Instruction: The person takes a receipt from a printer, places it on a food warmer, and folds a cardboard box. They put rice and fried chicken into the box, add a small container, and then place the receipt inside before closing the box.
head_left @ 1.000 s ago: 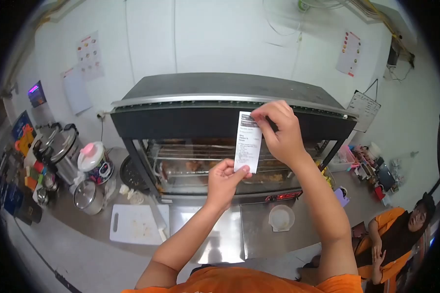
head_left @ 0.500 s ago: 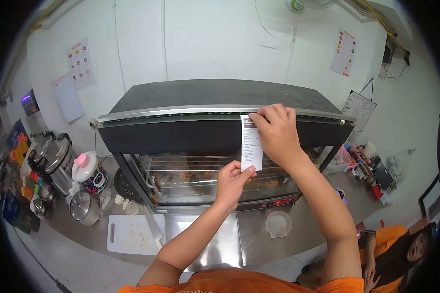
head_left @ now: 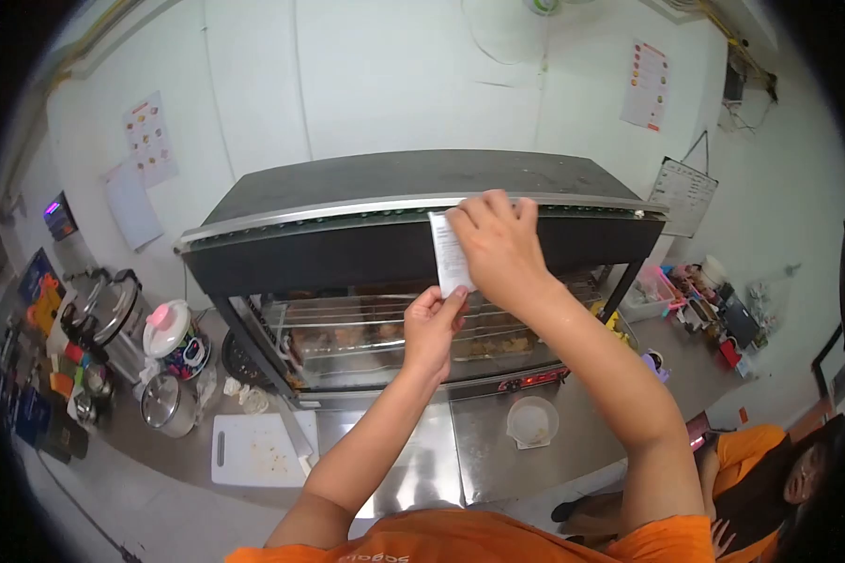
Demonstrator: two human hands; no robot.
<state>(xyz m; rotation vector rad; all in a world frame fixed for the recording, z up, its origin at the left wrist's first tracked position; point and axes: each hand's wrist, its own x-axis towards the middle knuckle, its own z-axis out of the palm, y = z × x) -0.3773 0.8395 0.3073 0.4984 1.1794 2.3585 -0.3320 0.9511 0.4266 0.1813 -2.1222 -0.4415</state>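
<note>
A narrow white printed receipt (head_left: 452, 255) hangs in front of the dark upper panel of a glass-fronted food warmer (head_left: 366, 253). My left hand (head_left: 429, 330) pinches the slip's bottom end between thumb and fingers. Higher up, my right hand (head_left: 500, 246) is closed at the slip's upper right, against the metal rail (head_left: 347, 208) along the warmer's top edge. Its fingertips are partly hidden. Behind the glass, browned food pieces (head_left: 498, 345) lie on wire racks.
Left on the counter are a white cutting board (head_left: 253, 460) with crumbs, a knife (head_left: 294, 433), a lidded pot (head_left: 167, 403) and a pressure cooker (head_left: 113, 319). A clear tub (head_left: 532, 422) stands in front of the warmer. A seated person (head_left: 751, 479) in orange is at lower right.
Both hands and the receipt have moved left along the rail, and my left hand has risen slightly. The receipt is more tilted now, with more of it behind my right hand.
</note>
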